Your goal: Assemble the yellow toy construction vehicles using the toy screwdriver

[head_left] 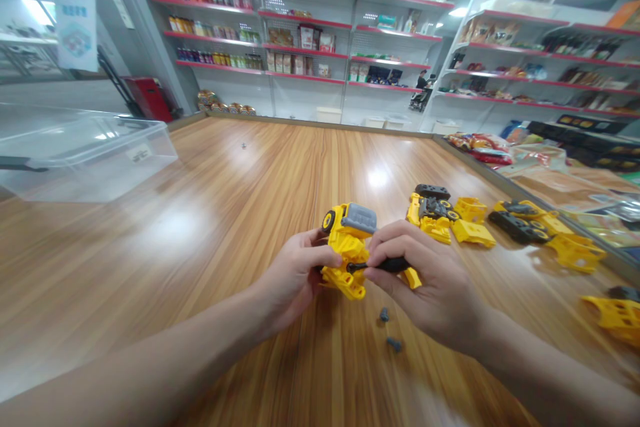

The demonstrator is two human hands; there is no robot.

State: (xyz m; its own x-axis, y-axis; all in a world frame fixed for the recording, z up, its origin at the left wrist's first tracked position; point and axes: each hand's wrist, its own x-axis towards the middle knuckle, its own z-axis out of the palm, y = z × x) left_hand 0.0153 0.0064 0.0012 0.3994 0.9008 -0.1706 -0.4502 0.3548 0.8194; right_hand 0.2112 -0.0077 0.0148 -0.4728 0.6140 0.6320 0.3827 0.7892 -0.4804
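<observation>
Nearest the camera, two bare forearms, the left one (pixel 165 357) and the right one (pixel 540 360), reach in from the bottom corners. Between the hands, above the middle of a wood-grain tabletop (pixel 300 167), is a yellow toy vehicle (pixel 345 240) with a black wheel and a grey ribbed panel. The left hand (pixel 295 270) has its fingers closed around the toy's left side, thumb across the front. The right hand (pixel 425 280) has its fingers pinched together on a black-handled screwdriver (pixel 393 265), whose tip points into the yellow plastic; whether it is seated in a screw cannot be told.

The tip could slip if the driver tilts or the left grip loosens, perhaps scratching the plastic or jabbing the thumb. Two loose grey screws, one nearer the toy (pixel 384 314) and one closer to the camera (pixel 394 344), might roll away if a wrist brushes them.

To the right lie yellow-and-black toy parts (pixel 433 210). At far left stands a clear plastic bin (pixel 100 173) with a white label; its contents cannot be made out. Beyond, pale tubs (pixel 329 115) sit below shelves (pixel 307 50) of bottles and packets.
</observation>
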